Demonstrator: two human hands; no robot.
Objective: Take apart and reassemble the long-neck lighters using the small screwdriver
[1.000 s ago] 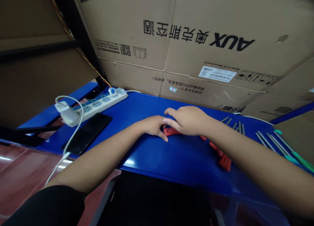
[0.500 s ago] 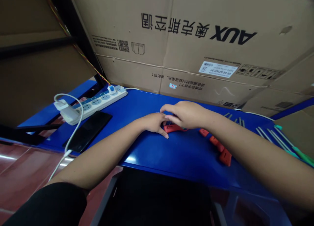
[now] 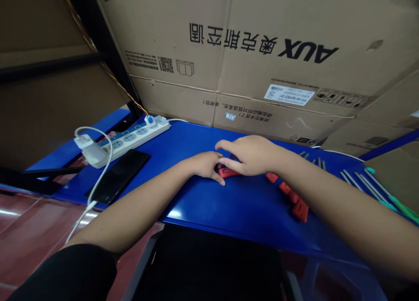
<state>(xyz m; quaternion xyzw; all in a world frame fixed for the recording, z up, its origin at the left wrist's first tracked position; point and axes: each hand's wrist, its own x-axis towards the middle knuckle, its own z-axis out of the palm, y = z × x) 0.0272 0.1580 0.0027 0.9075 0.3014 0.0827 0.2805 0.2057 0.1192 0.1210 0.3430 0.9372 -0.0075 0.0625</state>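
While left hand (image 3: 206, 164) curves round red piece (image 3: 228, 172), right hand (image 3: 256, 155) arches over it; cannot tell if fingers clamp.

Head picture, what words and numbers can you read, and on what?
"AUX": cardboard box, upside down.
"奥克斯空调": same box, upside down.
"师傅您辛苦了! 请在搬运时对我温柔些, 谢谢您!": lower on the box, upside down.
"25": white label on the box.
Too small or blurred: the label's other print, the blue-edged sticker, the box's fine print.

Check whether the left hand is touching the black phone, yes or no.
No, the left hand is at a red piece, and the black phone lies apart from that hand on the blue table.
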